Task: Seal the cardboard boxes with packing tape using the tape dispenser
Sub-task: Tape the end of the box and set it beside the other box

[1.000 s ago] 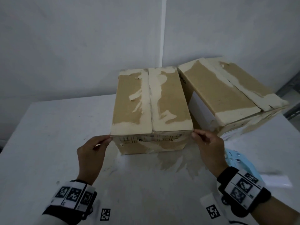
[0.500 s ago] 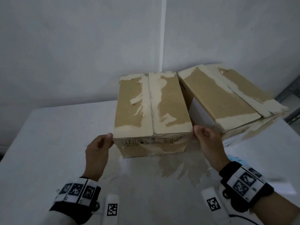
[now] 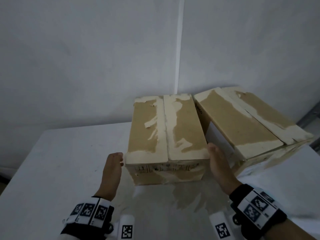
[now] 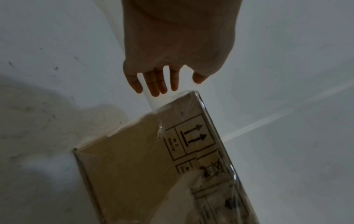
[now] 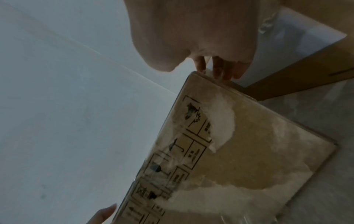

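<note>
The near cardboard box (image 3: 166,132) stands on the white table (image 3: 60,161), its two top flaps closed along a centre seam and scarred with pale torn patches. My left hand (image 3: 113,168) lies at its near left top corner, fingers (image 4: 157,84) straight and close to that corner (image 4: 191,97). My right hand (image 3: 219,163) lies flat against the box's right side, thumb at the top edge, fingers (image 5: 220,71) behind the box's edge (image 5: 249,144). The tape dispenser is hidden.
A second cardboard box (image 3: 242,122), also closed and torn-looking, sits tilted just right of the near one, almost touching it at the back, and shows in the right wrist view (image 5: 306,68). A white wall stands close behind. A metal rack (image 3: 313,115) is at the far right.
Both hands have slid from the box's front corners further along its sides. The view has tilted up, and the light blue dispenser behind my right wrist has gone out of sight.
</note>
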Motion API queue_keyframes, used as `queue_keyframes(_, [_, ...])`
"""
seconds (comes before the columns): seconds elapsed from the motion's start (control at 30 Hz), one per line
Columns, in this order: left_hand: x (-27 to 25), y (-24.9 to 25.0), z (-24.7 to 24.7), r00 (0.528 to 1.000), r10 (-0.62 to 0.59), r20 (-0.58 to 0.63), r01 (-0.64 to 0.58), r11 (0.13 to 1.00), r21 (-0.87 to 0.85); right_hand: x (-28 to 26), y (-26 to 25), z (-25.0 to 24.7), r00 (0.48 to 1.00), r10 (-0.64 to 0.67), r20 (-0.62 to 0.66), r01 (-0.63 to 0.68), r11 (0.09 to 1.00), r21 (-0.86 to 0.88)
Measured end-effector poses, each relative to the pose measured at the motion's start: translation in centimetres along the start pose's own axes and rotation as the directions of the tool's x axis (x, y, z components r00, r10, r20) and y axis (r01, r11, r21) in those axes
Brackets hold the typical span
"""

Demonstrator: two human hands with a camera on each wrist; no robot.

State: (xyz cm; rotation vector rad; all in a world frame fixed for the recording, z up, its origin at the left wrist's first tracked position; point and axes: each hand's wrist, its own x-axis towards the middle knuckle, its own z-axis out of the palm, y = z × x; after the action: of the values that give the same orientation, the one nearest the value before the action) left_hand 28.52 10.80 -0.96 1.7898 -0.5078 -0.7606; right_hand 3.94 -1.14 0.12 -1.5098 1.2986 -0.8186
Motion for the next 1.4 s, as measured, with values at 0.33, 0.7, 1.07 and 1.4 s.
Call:
queue_keyframes(0.33, [2.0,-0.3,1.9,0.949,-0.055,0.31,0.107,0.982,-0.156,1.3,-1.5,1.0,0.985,0.144,0.093,-0.161,0.963,0.216])
queue_keyframes(0.7, [0.2,0.0,2.1,0.979,-0.039,0.199,0.097,0.952,-0.291,1.2,-0.6,1.4,0.966,0.236,0.108,-0.255,0.939,0.231])
queue_keyframes(1.07, [-2.0,-2.1,-0.8,0.989,-0.125,0.08,0.146,0.917,-0.371,-1.2,1.3,2.5,0.952,0.145,0.27,-0.256,0.86,0.44])
queue_keyframes(1.4, [-1.7,-0.9,-2.2,0.979,-0.111,0.169,0.132,0.984,-0.123,-1.0,1.3,2.0,0.974,0.141,0.179,-0.195,0.922,0.333])
